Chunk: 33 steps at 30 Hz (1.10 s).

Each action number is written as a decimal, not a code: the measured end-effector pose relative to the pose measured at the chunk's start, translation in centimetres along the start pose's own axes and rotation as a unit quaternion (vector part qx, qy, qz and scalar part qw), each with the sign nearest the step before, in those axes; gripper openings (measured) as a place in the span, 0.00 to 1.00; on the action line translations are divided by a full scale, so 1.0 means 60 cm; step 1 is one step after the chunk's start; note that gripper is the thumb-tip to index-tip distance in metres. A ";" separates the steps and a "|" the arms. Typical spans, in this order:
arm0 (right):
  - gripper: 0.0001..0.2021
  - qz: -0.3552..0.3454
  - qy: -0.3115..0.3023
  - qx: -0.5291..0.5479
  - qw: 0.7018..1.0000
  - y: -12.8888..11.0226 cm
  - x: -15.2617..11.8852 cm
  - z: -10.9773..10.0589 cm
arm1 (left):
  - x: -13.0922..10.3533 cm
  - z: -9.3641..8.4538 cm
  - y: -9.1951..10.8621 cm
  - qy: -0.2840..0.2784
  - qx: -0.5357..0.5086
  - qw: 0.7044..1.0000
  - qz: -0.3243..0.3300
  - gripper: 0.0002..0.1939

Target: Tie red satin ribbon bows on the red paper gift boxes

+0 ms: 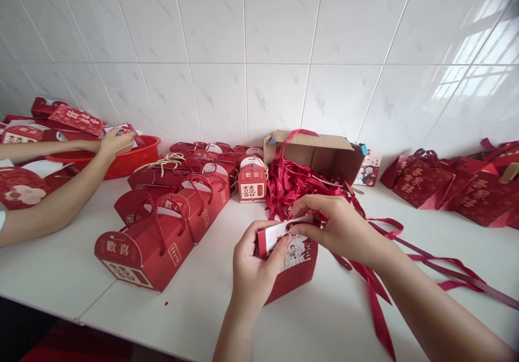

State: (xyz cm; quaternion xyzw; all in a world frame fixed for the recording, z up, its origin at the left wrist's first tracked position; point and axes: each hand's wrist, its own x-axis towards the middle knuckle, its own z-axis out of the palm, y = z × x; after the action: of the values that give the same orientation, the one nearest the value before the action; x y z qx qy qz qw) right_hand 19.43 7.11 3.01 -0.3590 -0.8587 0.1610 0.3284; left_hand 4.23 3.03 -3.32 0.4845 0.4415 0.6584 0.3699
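Both hands' grip (259, 267) (338, 226) closed on red box (294, 275).

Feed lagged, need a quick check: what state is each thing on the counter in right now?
small red box: upright, top open, held by both hands
left hand: gripping the box's side
right hand: pinching at the box's top edge
cardboard carton: tipped on its side, open
red ribbons: loose, spilling from the carton
handled boxes: closed, lying in a row

Single head-worn view, looking forward and down across white counter (60, 275) toward tiled wall (259, 43). Close range: wearer's forearms enter from bottom edge; cardboard box (324, 153) sits mid-frame against wall.
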 end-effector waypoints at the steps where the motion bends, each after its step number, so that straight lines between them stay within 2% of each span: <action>1: 0.03 -0.002 -0.002 0.010 1.000 0.001 0.001 0.000 | -0.001 -0.001 0.001 -0.004 -0.001 1.000 0.006 0.13; 4: 0.03 -0.016 -0.013 0.040 0.999 -0.003 -0.001 -0.008 | -0.002 -0.005 0.008 -0.027 0.006 0.999 0.026 0.12; 6: 0.05 -0.013 -0.051 0.075 0.996 -0.010 -0.006 -0.017 | -0.003 -0.011 0.013 -0.057 0.028 0.997 0.053 0.12; 10: 0.08 0.017 -0.127 0.154 0.980 -0.029 -0.020 -0.032 | -0.006 -0.023 0.018 -0.122 0.072 0.975 0.170 0.13; 13: 0.11 0.023 -0.133 0.177 0.975 -0.036 -0.026 -0.033 | -0.008 -0.030 0.022 -0.126 0.111 0.953 0.252 0.12; 15: 0.12 0.020 -0.136 0.193 0.972 -0.034 -0.026 -0.029 | -0.010 -0.033 0.026 -0.127 0.144 0.940 0.283 0.11; 21: 0.12 0.037 -0.168 0.259 0.950 -0.019 -0.015 -0.028 | -0.008 -0.037 0.030 -0.118 0.181 0.926 0.310 0.09; 24: 0.12 0.016 -0.141 0.202 0.969 -0.010 -0.010 -0.041 | -0.007 -0.038 0.024 -0.080 0.167 0.938 0.292 0.10; 26: 0.10 0.036 -0.091 0.126 0.987 0.000 -0.009 -0.051 | -0.007 -0.036 0.019 -0.032 0.156 0.949 0.272 0.09; 28: 0.05 0.076 -0.066 0.064 0.993 0.013 -0.012 -0.055 | -0.007 -0.033 0.015 0.022 0.145 0.954 0.263 0.08; 30: 0.08 0.102 -0.088 0.049 0.990 0.024 -0.014 -0.051 | -0.007 -0.027 0.012 0.071 0.128 0.955 0.258 0.07; 33: 0.18 0.123 -0.144 0.131 0.973 0.030 -0.012 -0.037 | -0.006 -0.019 0.008 0.116 0.114 0.956 0.244 0.07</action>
State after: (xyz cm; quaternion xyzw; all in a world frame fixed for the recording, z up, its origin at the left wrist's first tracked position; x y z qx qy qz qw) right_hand 22.27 7.93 3.37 -0.3886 -0.8179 0.3611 0.2227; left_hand 3.21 2.30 -3.15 0.5368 0.4215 0.7257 0.0868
